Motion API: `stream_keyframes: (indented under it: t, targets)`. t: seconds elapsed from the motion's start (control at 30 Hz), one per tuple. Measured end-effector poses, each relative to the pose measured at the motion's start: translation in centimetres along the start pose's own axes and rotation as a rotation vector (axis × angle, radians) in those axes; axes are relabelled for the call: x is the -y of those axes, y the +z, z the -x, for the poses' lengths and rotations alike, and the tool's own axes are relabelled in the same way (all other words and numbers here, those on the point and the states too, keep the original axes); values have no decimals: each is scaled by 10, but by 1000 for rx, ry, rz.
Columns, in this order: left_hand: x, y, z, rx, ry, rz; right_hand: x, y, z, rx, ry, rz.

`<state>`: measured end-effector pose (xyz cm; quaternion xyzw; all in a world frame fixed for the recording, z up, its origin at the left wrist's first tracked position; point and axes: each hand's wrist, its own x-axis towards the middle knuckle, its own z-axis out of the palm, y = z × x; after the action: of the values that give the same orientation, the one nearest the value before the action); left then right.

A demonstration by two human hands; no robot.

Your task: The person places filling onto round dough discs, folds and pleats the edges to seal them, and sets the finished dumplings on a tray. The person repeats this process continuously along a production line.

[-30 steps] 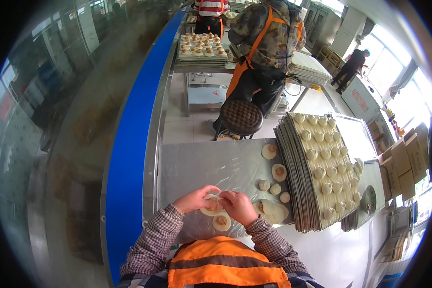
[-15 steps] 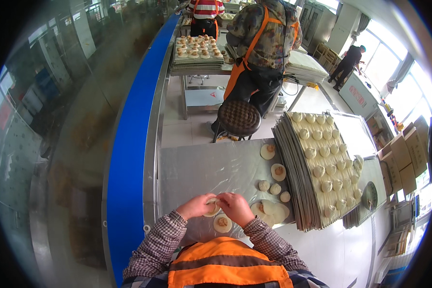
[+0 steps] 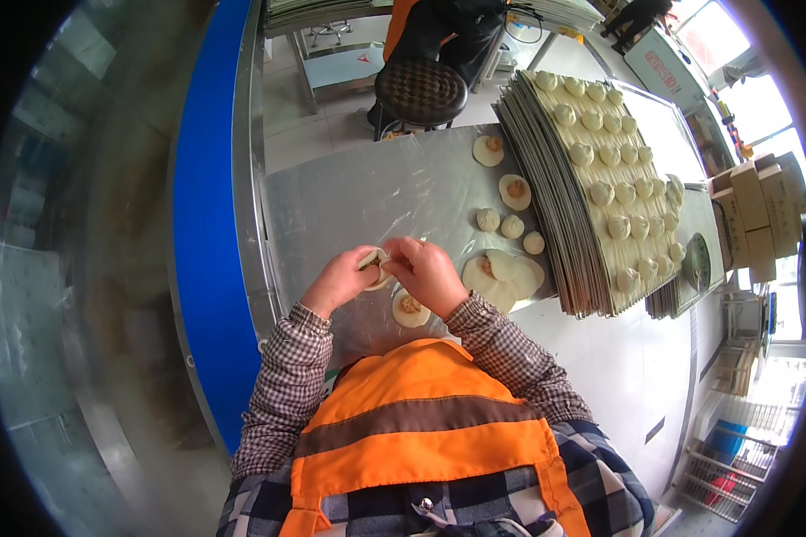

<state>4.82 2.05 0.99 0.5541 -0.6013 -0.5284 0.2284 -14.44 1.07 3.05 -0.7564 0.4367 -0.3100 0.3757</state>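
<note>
Head view; pale, curled wrapper (image 3: 377, 270)

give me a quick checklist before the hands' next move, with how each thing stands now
1. Left hand holds the lifted wrapper: ok.
2. Right hand has its fingertips at that wrapper's edge: ok.
3. Wrapper closed over the filling: not ok, some filling shows between the hands.
4. Right fingers pinching firmly: cannot tell, the contact is too small to read.
5. Filled wrapper below the hands lying open on the table: ok.
6. Overlapping wrappers right of the right hand: ok.
</note>
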Motion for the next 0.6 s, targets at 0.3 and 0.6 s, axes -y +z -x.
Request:
stream_keyframes:
  t: [0.3, 0.6]
  targets:
    - [-25, 11, 7, -103, -57, 572, 5, -7, 0, -22, 269, -402]
    - [-9, 14, -19, 49, -73, 260, -10, -5, 8, -85, -26, -13]
